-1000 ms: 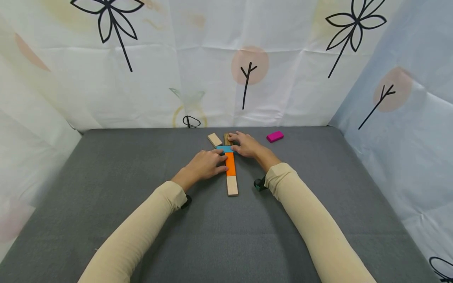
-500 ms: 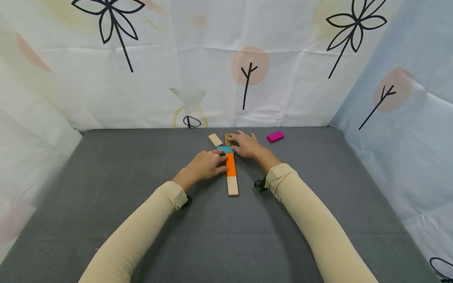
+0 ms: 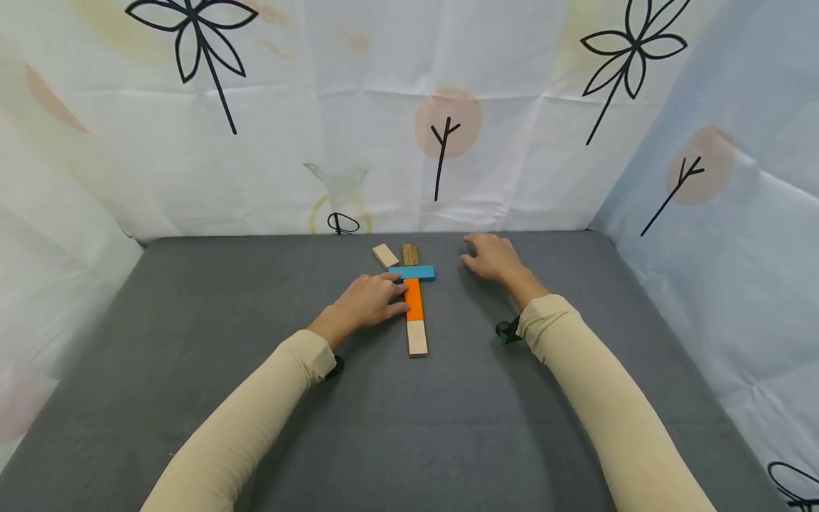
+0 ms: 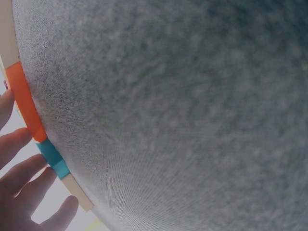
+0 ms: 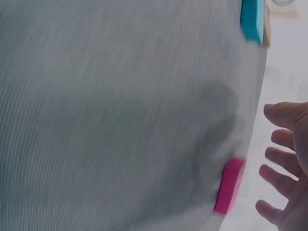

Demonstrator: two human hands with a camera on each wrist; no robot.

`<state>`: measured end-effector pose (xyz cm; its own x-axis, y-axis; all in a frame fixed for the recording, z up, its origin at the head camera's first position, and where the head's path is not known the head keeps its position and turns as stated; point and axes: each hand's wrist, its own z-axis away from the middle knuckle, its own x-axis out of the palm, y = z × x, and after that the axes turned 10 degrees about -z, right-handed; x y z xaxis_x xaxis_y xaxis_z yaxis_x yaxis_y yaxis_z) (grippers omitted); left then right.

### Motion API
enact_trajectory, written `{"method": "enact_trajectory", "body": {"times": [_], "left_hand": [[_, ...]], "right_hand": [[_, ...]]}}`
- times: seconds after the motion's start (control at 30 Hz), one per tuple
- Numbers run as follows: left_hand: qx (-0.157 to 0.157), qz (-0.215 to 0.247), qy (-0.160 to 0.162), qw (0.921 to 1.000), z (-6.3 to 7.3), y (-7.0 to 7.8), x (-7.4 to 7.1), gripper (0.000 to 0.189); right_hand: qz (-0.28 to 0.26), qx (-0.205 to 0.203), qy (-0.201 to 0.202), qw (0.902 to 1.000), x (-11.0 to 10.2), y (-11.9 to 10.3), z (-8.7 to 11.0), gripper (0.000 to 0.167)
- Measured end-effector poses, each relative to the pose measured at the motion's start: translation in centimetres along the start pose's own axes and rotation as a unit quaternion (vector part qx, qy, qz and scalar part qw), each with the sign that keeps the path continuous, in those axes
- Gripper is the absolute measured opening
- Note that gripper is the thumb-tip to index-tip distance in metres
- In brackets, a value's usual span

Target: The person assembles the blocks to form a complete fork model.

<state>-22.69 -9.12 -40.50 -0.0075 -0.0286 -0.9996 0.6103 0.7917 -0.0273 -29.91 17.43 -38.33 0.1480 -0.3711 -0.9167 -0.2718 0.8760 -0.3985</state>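
Observation:
My left hand [image 3: 366,301] rests beside a row of flat blocks, thumb and fingertips at the left edges of the orange block [image 3: 414,299] and the blue block [image 3: 419,273]. The blue one lies crosswise at the far end of the orange one. A pale wooden block [image 3: 417,338] continues the row toward me. Beyond the blue block are a brown wooden block [image 3: 410,254] and a slanted pale block [image 3: 385,255]. To the right, my right hand [image 3: 494,257] hovers with spread fingers and holds nothing. Near it lies a magenta block [image 5: 229,186], hidden behind that hand in the head view.
A grey cloth-covered table [image 3: 358,441] spreads beneath the blocks. White printed fabric [image 3: 377,128] rises along its far edge, with more fabric at both sides. A dark wrist camera [image 3: 508,330] sits below the right sleeve.
My right hand has left the brown and blue blocks and moved right, over to the magenta block. The left hand stays at the orange and blue blocks. The view has shifted slightly.

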Motion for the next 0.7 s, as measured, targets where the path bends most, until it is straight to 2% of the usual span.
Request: {"method": "enact_trajectory", "body": {"times": [0.17,0.3,0.4,0.53,0.7], "left_hand": [[0.001,0.001,-0.003,1.0000,0.1,0.0,0.2,0.051],[0.000,0.005,-0.004,1.0000,0.1,0.0,0.3,0.051],[0.001,0.004,-0.003,1.0000,0.1,0.0,0.2,0.051],[-0.001,-0.001,-0.002,1.0000,0.2,0.0,0.0,0.050],[0.000,0.002,-0.002,1.0000,0.4,-0.1,-0.1,0.051]], "right_hand": [[0.004,0.013,0.020,0.9997,-0.8,2.8,1.0,0.048],[-0.009,0.022,0.019,0.9995,-0.8,3.8,1.7,0.044],[-0.035,0.029,0.018,0.9988,-0.5,3.8,1.9,0.044],[-0.065,0.029,0.011,0.9974,0.1,3.4,1.5,0.055],[-0.066,0.030,0.002,0.9974,0.7,2.3,0.8,0.063]]}}
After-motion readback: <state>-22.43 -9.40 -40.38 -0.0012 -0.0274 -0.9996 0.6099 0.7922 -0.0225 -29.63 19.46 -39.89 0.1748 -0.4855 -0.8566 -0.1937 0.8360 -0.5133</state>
